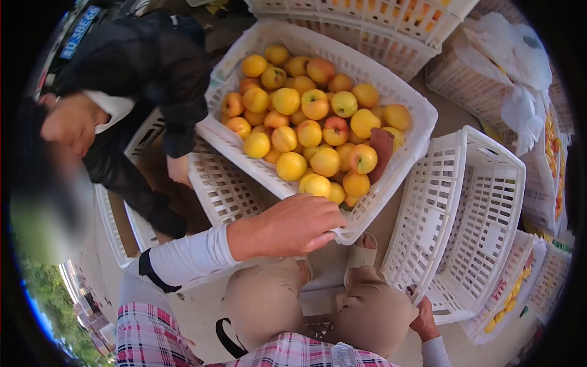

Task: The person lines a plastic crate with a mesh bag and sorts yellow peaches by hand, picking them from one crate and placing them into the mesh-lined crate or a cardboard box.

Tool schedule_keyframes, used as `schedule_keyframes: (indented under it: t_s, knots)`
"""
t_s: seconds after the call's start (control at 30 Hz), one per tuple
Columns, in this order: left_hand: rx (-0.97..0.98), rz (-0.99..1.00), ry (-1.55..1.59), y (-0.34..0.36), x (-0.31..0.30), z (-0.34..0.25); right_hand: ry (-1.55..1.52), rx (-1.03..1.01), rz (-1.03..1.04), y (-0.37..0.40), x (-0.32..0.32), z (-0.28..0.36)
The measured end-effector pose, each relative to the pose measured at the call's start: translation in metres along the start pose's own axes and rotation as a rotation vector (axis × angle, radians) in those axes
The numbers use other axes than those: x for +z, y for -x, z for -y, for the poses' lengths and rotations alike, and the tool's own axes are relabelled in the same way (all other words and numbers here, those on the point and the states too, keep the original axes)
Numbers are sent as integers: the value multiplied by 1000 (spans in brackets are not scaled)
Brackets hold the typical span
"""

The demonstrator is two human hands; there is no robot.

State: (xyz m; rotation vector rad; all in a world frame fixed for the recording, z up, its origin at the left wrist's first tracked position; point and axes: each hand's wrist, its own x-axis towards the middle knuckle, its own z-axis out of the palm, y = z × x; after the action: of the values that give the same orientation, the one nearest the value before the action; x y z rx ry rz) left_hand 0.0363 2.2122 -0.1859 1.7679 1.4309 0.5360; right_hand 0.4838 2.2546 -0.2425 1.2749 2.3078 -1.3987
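Note:
A white plastic crate point(413, 104) with a thin white liner is heaped with yellow-orange fruits point(309, 131), some blushed red, that look like nectarines. A reddish-brown flat piece point(381, 153) stands among them at the right end. My left hand point(290, 226) is closed at the crate's near corner, its fingertips gripping the lined rim. Low on the right, my right hand point(423, 319) is wrapped round the lower edge of a white slatted crate point(428, 214), which is tipped on its side. Part of that hand is hidden behind my knee.
Another person in dark clothes point(140, 67) sits at left, one hand beside another white crate point(223, 183). Stacked fruit crates point(367, 43) stand behind; bagged crates point(483, 79) line the right. My knees point(263, 296) are just below the fruit crate.

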Motion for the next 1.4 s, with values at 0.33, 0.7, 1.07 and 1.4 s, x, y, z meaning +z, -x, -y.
schedule_keyframes:
  t_s: [0.33,0.7,1.07,1.4]
  knots:
    - [-450,-848,40,234,105,-14,485,-295,-553,-58,-4,-42]
    - [-702,-1240,-637,327,204,55,815,-734,-552,-125,-11,117]
    - [-742,-1324,-898,318,197,67,1337,-724,-303,-253,3,144]
    - [-739,-1315,-877,326,188,75,1300,-647,-282,-233,33,142]
